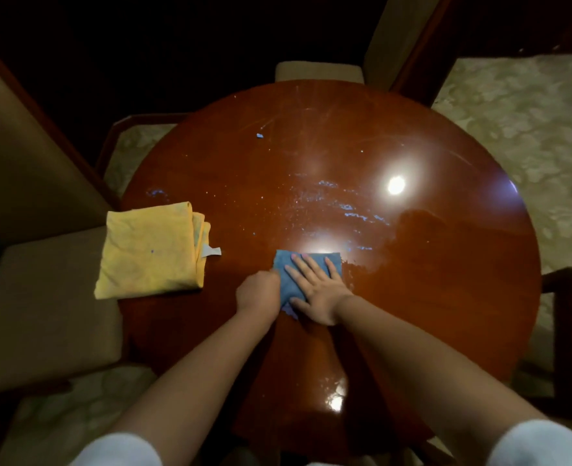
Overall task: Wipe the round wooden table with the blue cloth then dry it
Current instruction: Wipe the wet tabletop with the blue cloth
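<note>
A: While the right hand (321, 290) pressed flat on the blue cloth (298, 274) near the counter (446, 297) middle, how far along was the wipe?

B: Early, by his reckoning; streaks showed beyond the cloth, drying undone. The left hand's (259, 292) grip pinched the cloth's edge.

A: Room?

B: Open counter ahead and right of the cloth; the yellow towel (150, 250) overhung the rim, left of it.

A single head-worn wide-angle camera looks steeply down from close above the round table (412, 297), facing toward twelve o'clock. Both forearms enter from the six o'clock edge, and chairs (35, 297) crowd the frame's margins.
</note>
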### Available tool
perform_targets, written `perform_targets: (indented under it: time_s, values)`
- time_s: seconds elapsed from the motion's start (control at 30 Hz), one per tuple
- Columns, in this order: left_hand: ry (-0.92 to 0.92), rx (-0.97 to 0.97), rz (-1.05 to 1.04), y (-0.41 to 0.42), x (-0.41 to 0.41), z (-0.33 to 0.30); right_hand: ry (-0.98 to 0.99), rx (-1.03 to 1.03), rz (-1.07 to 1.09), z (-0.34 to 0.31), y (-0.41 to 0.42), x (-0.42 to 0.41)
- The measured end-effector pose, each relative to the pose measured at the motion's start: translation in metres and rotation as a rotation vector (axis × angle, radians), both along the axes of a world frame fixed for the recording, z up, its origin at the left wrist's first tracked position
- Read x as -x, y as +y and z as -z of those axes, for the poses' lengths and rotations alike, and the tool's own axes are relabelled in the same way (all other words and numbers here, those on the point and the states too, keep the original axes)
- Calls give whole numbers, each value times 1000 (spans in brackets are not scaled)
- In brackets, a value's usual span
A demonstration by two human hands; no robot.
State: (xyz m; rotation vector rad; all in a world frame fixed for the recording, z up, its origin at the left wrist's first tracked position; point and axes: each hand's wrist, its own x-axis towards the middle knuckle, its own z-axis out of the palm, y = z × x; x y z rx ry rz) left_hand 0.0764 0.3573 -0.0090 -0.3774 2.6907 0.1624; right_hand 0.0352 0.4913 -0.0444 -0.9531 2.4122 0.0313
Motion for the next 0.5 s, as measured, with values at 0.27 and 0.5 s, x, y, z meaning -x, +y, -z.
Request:
perform_targets:
  time_s: [0.27, 0.5]
  values:
    - [-38, -120, 109, -2, -17, 6, 13, 61, 106, 1, 12, -28]
    - [-72, -15, 131, 10, 0, -1, 64, 72, 87, 6, 18, -21]
